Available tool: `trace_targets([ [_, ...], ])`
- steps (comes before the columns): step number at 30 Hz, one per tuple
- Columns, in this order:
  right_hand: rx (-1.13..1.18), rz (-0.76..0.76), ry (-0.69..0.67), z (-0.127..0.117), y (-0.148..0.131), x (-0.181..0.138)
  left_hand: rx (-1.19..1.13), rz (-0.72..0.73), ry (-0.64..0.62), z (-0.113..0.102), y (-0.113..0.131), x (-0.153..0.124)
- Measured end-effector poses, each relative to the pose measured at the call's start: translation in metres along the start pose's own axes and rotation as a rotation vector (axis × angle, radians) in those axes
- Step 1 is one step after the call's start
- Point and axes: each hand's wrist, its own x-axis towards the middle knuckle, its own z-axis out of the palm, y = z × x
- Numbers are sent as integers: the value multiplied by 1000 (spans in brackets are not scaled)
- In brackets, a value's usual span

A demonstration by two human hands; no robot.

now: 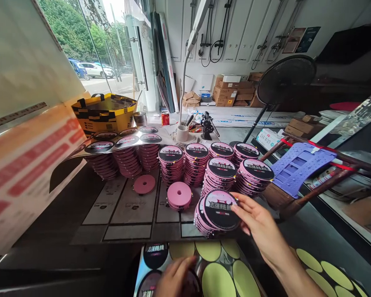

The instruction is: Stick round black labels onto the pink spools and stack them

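Note:
My right hand (pixel 257 222) pinches the edge of a pink disc (pixel 221 209) with a black printed label, thumb on top and fingers beneath. The disc lies tilted over the front stack of pink discs (pixel 200 225); I cannot tell whether it rests on the stack. My left hand (pixel 176 278) is blurred low in the frame, over a sheet of round labels (pixel 156 253), near a dark printed one. Its fingers are smeared, so their grip is unclear. Yellow-green circles show where labels are off the sheet. Two unlabelled pink tops, a flat disc (pixel 144 184) and a short pile (pixel 179 196), stand near the middle.
Several stacks of labelled discs (pixel 170 154) line the table's back. A label sheet (pixel 123 140) lies across the left stacks. Behind are a yellow bag (pixel 105 113), a red can (pixel 165 119) and a lamp (pixel 183 82). A purple stool (pixel 303 165) and a fan (pixel 286 80) stand right.

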Motion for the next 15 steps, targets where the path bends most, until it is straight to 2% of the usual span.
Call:
trace_targets([
  [2,-41,-2,-25,4,4,6,177,15,-103,-8,-16,2],
  [4,-136,-68,-36,8,11,9,292,18,-230,-11,-23,6],
  [6,-243,-155,-29,9,17,12,421,71,-364,-8,-23,10],
  [8,-332,-220,7,6,20,14,469,177,-443,2,-21,14],
  [11,-434,-301,102,-3,21,6,420,293,-478,25,-12,21],
  [13,-536,-416,170,-10,27,-10,375,279,-452,45,0,24],
  [15,-642,-510,206,-18,45,-34,352,226,-403,66,14,28],
])
